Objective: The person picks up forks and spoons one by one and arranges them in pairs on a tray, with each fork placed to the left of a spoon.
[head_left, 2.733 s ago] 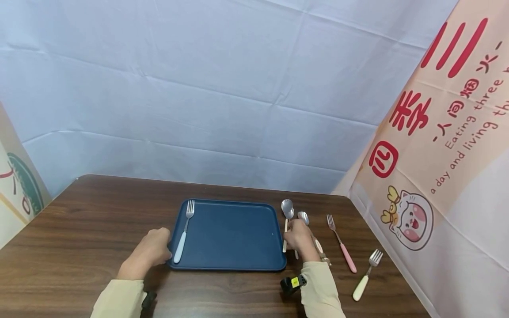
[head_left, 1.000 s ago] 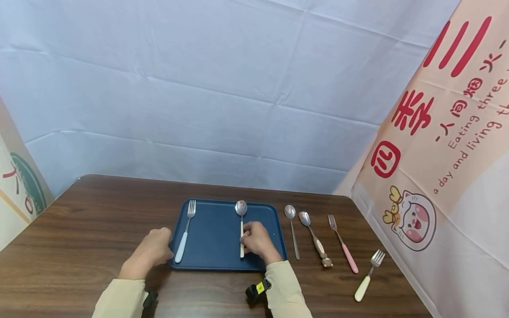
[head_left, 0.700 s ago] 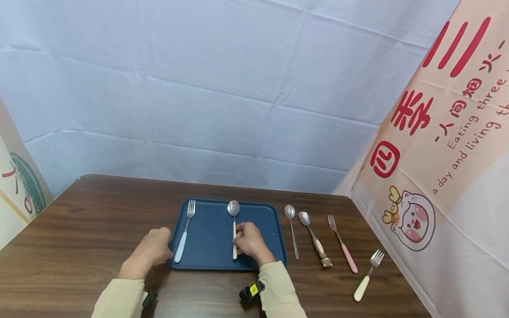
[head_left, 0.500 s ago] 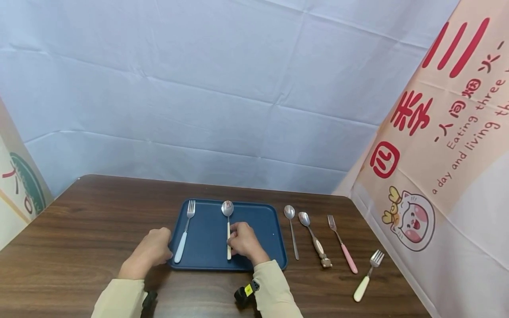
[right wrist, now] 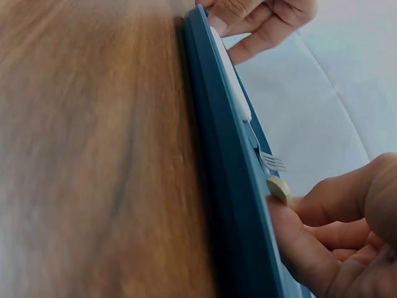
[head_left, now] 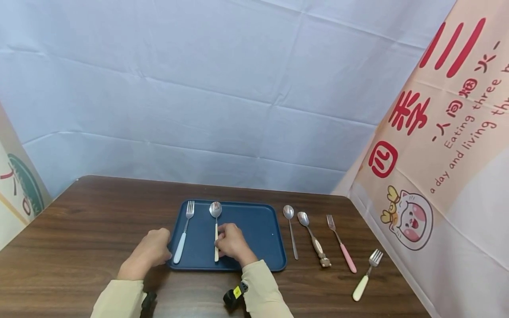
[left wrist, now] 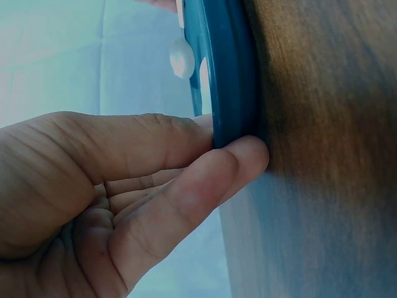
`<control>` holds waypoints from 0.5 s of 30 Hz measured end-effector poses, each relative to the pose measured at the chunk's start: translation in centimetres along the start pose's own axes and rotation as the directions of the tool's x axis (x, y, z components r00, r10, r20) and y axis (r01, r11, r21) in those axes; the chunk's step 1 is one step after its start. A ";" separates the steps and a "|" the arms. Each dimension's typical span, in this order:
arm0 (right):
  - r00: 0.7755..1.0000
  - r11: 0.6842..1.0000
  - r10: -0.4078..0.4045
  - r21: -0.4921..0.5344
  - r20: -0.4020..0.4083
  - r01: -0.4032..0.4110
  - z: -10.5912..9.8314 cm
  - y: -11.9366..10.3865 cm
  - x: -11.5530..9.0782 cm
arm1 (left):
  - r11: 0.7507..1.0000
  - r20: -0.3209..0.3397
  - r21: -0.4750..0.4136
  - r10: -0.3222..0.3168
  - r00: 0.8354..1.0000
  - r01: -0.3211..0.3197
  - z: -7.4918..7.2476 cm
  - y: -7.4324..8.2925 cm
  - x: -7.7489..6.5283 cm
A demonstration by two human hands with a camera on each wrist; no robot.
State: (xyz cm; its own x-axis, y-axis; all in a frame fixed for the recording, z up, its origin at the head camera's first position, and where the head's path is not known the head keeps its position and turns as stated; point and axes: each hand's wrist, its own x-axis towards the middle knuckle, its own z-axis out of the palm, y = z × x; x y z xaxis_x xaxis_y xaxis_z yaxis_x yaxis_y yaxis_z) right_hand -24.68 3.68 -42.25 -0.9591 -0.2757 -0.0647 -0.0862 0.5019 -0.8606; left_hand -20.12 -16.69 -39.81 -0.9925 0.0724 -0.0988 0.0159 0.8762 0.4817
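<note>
A blue tray (head_left: 254,234) lies on the table, its left rim pinched by my left hand (head_left: 153,249). In the left wrist view the thumb (left wrist: 149,146) is on the tray's upper side and a fingertip is at its underside. My right hand (head_left: 233,243) pinches the cream handle of a spoon (head_left: 215,210) over the tray's left half, bowl pointing away from me. The handle's end (right wrist: 279,189) shows between thumb and finger in the right wrist view. To its left, a fork (head_left: 180,245) with a pale blue handle lies along the tray's left side.
Right of the tray lie a plain metal spoon (head_left: 292,234), a spoon with a brown bear-tipped handle (head_left: 318,249), a pink-handled fork (head_left: 347,256) and a fork with a pale yellow handle (head_left: 361,287). A white cloth (head_left: 179,110) hangs behind the table (head_left: 99,212).
My right hand took the cream-handled spoon from the table right of the tray and carried it leftward over the tray, closer to the blue-handled fork. The left hand stayed at the rim.
</note>
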 end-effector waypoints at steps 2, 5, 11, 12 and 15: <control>1.000 1.000 0.000 0.010 0.004 0.000 0.3 -0.2 0.0 | 1.000 0.001 0.001 0.000 1.000 0.000 0.0 -0.1 0.0; 1.000 1.000 -0.003 0.021 0.015 0.002 0.8 -0.3 0.1 | 1.000 -0.004 0.004 0.006 1.000 -0.006 0.0 -0.1 -0.1; 0.999 0.999 -0.036 0.013 0.027 0.036 1.3 -0.6 0.2 | 1.000 -0.028 0.002 0.024 0.999 -0.024 0.1 -0.2 -0.1; 0.999 0.999 -0.040 0.011 0.030 0.040 1.4 -0.6 0.2 | 1.000 -0.034 0.002 0.029 0.999 -0.029 0.1 -0.2 -0.1; 0.998 0.999 -0.045 0.006 0.041 0.044 1.6 -0.8 0.3 | 0.999 -0.052 0.003 0.038 0.998 -0.037 0.1 -0.2 -0.1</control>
State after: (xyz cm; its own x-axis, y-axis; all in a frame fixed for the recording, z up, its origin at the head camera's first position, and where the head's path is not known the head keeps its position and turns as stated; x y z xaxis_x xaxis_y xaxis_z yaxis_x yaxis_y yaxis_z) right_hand -24.44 1.92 -42.35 -0.9424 -0.3313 -0.0471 -0.1268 0.4839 -0.8659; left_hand -19.99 -16.82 -39.99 -0.9961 0.0805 -0.0354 0.0535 0.8744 0.4823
